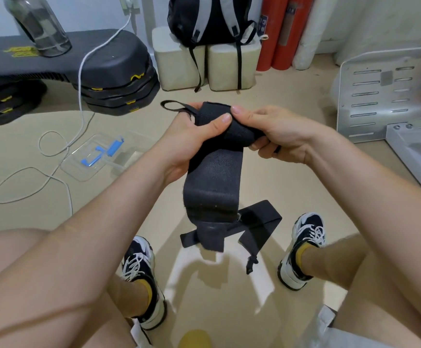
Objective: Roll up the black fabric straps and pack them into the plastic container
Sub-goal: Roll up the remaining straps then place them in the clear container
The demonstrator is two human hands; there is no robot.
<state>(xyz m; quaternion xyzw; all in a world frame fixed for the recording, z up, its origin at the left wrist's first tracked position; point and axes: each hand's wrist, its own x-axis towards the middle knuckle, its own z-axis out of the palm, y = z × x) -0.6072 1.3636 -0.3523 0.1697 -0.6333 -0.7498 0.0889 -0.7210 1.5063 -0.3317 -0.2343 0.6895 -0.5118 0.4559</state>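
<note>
Both hands are up top on the black strap [214, 177]: left hand [192, 136] grips one side with the thumb on top, right hand [277, 136] pinches the other. The rest hangs below them toward the floor. The clear plastic container [96, 156] sits on the floor, off left of the left hand.

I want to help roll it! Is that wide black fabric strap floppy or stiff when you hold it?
Probably floppy: the wide black fabric strap hangs limp below the left hand and right hand, its lower end folding over. Likely light, since gripping only its top holds it up. Its rough-looking weave probably won't slip.
</note>
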